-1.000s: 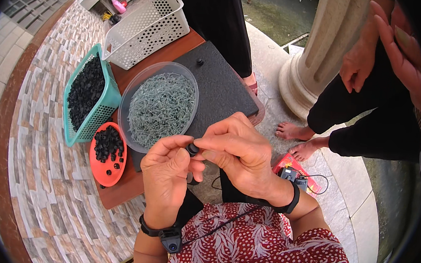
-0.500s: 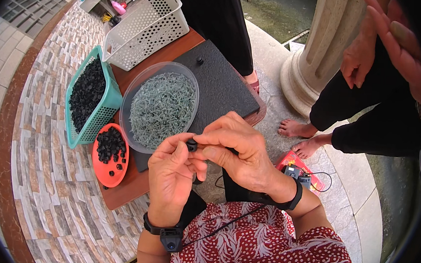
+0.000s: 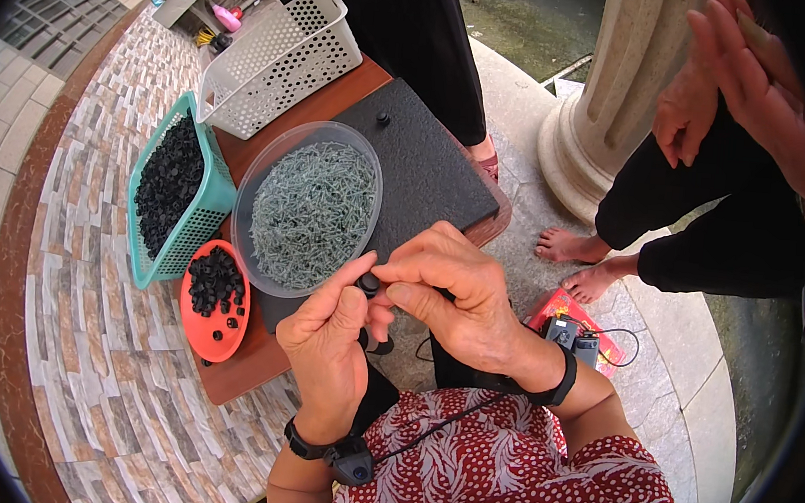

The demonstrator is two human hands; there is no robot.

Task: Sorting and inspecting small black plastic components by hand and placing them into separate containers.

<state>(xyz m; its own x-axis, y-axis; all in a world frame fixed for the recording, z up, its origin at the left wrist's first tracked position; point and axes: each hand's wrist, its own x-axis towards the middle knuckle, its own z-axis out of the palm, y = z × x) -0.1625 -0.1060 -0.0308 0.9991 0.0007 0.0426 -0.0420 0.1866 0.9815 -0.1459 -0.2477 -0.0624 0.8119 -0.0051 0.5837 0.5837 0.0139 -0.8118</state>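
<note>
Our left hand [image 3: 325,335] and right hand [image 3: 460,299] hold one black piece [image 3: 369,285], fingers [image 3: 431,271] nearly closed, near two baskets [image 3: 217,210], one bowl [image 3: 243,206], one dish [image 3: 202,332].

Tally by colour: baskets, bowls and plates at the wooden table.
White: 1 (basket)
Teal: 1 (basket)
Clear: 1 (bowl)
Orange: 1 (plate)
Total: 4
</note>
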